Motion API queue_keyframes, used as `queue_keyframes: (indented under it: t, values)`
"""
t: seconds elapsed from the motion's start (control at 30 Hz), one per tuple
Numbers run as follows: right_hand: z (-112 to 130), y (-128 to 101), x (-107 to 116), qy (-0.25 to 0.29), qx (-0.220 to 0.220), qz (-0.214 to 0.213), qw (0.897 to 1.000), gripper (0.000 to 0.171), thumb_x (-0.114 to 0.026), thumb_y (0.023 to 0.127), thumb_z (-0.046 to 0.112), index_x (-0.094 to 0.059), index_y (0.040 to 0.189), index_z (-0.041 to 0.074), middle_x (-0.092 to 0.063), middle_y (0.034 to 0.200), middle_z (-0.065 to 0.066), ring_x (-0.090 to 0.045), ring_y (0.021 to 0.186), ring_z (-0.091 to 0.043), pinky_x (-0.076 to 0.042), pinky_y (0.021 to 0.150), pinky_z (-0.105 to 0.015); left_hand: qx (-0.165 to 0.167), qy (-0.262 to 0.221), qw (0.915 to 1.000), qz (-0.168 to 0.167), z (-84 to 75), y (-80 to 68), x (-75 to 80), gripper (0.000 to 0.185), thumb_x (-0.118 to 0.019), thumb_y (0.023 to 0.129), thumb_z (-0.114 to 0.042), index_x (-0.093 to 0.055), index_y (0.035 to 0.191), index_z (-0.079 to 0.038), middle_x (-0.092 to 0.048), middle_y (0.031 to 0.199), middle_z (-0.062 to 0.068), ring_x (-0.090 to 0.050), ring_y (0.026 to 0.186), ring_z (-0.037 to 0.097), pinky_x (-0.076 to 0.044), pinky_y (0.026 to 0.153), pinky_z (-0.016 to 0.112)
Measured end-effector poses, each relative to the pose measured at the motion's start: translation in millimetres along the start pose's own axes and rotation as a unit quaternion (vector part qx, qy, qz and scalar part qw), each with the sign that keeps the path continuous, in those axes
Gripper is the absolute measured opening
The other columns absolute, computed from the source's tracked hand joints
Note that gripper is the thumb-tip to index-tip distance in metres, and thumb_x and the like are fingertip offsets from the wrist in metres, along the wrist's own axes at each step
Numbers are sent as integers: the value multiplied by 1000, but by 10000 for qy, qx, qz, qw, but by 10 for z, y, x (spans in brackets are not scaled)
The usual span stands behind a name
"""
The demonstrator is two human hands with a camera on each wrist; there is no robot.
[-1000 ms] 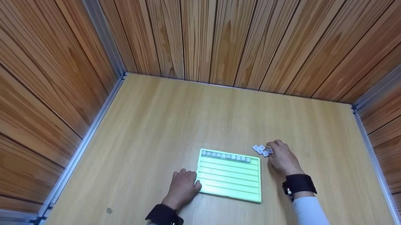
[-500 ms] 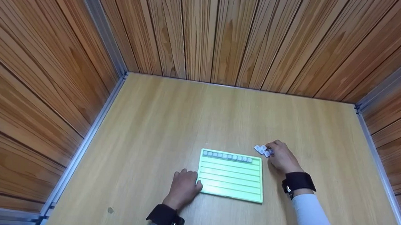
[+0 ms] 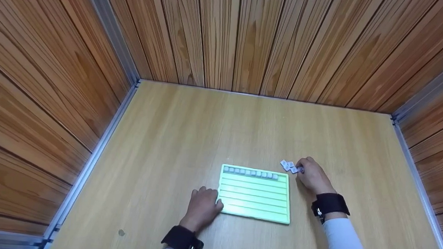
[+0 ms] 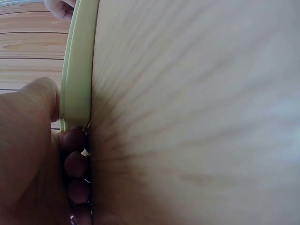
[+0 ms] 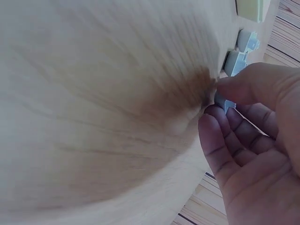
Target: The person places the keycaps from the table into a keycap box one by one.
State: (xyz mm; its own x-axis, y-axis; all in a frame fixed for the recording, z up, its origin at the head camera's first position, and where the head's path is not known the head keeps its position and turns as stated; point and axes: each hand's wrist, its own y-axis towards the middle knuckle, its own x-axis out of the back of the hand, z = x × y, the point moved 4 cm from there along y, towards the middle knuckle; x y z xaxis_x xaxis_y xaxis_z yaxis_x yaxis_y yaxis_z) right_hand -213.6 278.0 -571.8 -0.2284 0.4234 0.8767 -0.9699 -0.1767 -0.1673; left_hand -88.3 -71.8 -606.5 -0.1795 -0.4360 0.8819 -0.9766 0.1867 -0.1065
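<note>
A pale wooden tabletop [image 3: 244, 129] sits boxed in by wood-panelled walls. On it lies a flat light-green plastic board with ridged rows [image 3: 254, 199], and just off its far right corner a small cluster of grey-white square tiles [image 3: 289, 166] rests on the wood.

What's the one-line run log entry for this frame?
left hand: steadies green tray at its left edge | right hand: pinches one white tile from loose tiles | tray top row: filled

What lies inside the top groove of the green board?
A row of small grey tiles fills most of the green board's top groove, stopping short of its right end. The lower grooves look bare. Markings on the tiles are too small to read.
</note>
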Motion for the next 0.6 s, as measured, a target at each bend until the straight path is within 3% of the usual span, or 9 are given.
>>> queue_keyframes:
  t: [0.17,0.4,0.6]
  values:
    - [17,-52,31,305,-98,-148,9994,22,-59,91,1,-59,113,-3,-56,107,-16,-53,93,-29,-45,81,-44,15,-9,10000,3,-4,-4,9,21,-56,90,-31,-52,75,-16,-44,68,-3,-35,71,19,-27,72,37]
    - [88,-108,59,701,361,-316,9964,28,-63,86,-2,-64,114,-4,-60,109,-18,-56,96,-31,-46,82,-42,-9,90,9999,-48,-8,-7,8,22,-56,90,-29,-50,73,-16,-42,66,-3,-33,70,20,-26,71,36]
    - [100,-133,43,1255,318,-279,9912,21,-61,87,-5,-60,108,0,-58,110,-17,-58,99,-31,-46,83,-40,-22,83,9999,-73,-14,-8,1,21,-56,90,-29,-51,74,-16,-42,67,-3,-34,70,20,-27,71,37]
